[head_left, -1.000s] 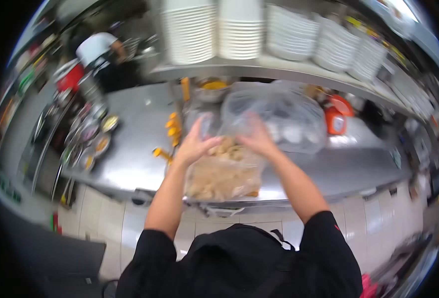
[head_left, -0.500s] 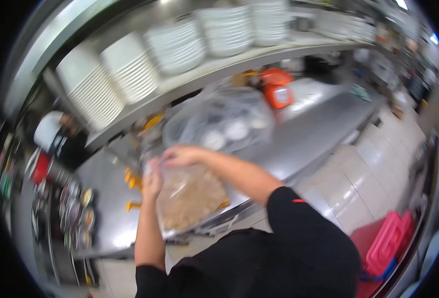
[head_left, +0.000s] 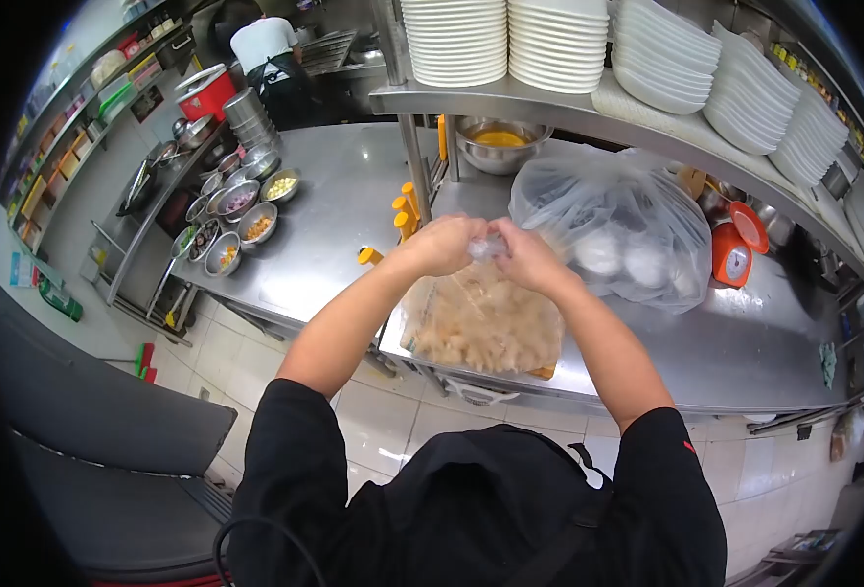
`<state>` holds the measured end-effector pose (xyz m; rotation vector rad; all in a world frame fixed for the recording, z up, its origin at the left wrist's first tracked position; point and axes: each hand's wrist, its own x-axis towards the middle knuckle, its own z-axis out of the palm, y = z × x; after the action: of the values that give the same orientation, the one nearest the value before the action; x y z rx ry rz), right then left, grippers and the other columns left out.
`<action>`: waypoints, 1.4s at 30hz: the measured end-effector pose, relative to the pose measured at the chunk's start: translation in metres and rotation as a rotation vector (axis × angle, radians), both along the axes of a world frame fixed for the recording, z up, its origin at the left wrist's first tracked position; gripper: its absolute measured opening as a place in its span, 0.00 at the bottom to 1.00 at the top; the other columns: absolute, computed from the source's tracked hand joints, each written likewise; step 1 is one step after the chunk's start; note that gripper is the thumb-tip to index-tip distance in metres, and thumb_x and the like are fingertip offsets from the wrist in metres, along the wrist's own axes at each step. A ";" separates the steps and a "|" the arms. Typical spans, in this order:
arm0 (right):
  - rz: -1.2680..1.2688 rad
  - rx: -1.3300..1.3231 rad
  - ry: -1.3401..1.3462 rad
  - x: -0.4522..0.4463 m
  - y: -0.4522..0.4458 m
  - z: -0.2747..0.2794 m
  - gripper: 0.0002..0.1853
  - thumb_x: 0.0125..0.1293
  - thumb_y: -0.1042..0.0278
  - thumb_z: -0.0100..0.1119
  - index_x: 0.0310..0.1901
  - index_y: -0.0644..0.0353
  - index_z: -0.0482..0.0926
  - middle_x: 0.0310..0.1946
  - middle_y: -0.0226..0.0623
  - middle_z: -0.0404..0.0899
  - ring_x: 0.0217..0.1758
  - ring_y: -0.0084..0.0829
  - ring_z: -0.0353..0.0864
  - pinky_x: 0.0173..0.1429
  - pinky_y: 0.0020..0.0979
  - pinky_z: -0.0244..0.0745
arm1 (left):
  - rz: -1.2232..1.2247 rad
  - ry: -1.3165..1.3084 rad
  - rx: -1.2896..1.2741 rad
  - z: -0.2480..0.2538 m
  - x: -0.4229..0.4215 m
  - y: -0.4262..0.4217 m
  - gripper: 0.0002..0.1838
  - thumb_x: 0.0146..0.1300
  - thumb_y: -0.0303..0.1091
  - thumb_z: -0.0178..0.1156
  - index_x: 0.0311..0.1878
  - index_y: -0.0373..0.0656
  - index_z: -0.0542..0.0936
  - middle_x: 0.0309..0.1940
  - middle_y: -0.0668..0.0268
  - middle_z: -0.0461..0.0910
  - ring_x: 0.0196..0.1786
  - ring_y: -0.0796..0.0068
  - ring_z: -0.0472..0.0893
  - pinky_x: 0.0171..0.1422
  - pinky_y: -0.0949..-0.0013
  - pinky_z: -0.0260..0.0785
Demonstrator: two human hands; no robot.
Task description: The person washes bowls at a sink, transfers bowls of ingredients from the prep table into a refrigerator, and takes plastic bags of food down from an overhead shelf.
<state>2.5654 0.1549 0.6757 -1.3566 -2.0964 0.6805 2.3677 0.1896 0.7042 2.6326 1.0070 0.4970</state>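
A clear plastic bag point(head_left: 486, 318) full of pale beige pieces lies on the steel counter, its gathered neck pointing away from me. My left hand point(head_left: 450, 245) is closed on one side of that neck. From the other side my right hand point(head_left: 527, 256) pinches it, and the twisted plastic shows between the two hands. Under the bag's near right corner an edge of a yellow-brown board point(head_left: 543, 373) peeks out. Just right of my right hand sits a larger translucent bag point(head_left: 618, 230) with round white items inside.
Stacked white plates point(head_left: 454, 44) fill the shelf above the counter. An orange scale point(head_left: 733, 259) stands at right, a metal bowl point(head_left: 500, 145) of yellow liquid behind. Yellow-handled tools point(head_left: 403, 220) are left of my hands. Small ingredient bowls point(head_left: 258, 227) crowd the left side. Another person point(head_left: 266, 54) works farther back.
My view has swung left and steadied, so the counter's left side shows more fully. Both hands stay at the bag's neck, with the gathered plastic now clearly visible between them.
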 end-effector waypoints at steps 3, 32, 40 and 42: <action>-0.001 -0.126 0.230 0.006 0.008 -0.011 0.30 0.54 0.70 0.63 0.61 0.60 0.67 0.39 0.47 0.82 0.42 0.48 0.82 0.48 0.40 0.76 | 0.117 -0.080 0.237 -0.024 -0.001 0.001 0.09 0.59 0.30 0.61 0.43 0.41 0.78 0.34 0.60 0.79 0.31 0.68 0.80 0.42 0.65 0.73; 0.050 0.490 -0.414 0.017 0.005 0.009 0.08 0.62 0.66 0.53 0.33 0.60 0.78 0.34 0.47 0.81 0.40 0.49 0.80 0.44 0.50 0.73 | 0.204 -0.075 0.604 -0.027 -0.018 -0.020 0.10 0.65 0.38 0.56 0.31 0.43 0.76 0.25 0.60 0.79 0.28 0.57 0.80 0.35 0.54 0.71; -0.252 -0.272 0.747 0.060 0.024 -0.056 0.11 0.65 0.65 0.46 0.26 0.58 0.71 0.34 0.47 0.81 0.39 0.46 0.82 0.46 0.45 0.75 | 0.404 -0.834 -0.480 -0.060 -0.036 -0.049 0.16 0.73 0.42 0.49 0.33 0.41 0.74 0.26 0.61 0.80 0.32 0.62 0.79 0.41 0.58 0.74; -0.028 -0.307 1.290 0.005 0.017 -0.003 0.10 0.64 0.67 0.45 0.25 0.55 0.68 0.30 0.42 0.77 0.35 0.39 0.81 0.41 0.41 0.76 | 0.195 -1.402 -0.767 -0.028 -0.004 -0.041 0.18 0.74 0.44 0.47 0.33 0.39 0.73 0.25 0.64 0.79 0.28 0.65 0.77 0.39 0.60 0.74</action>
<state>2.5706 0.1722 0.6727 -0.6800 -0.9399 1.4039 2.3640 0.1482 0.6762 1.0266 0.6742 1.3458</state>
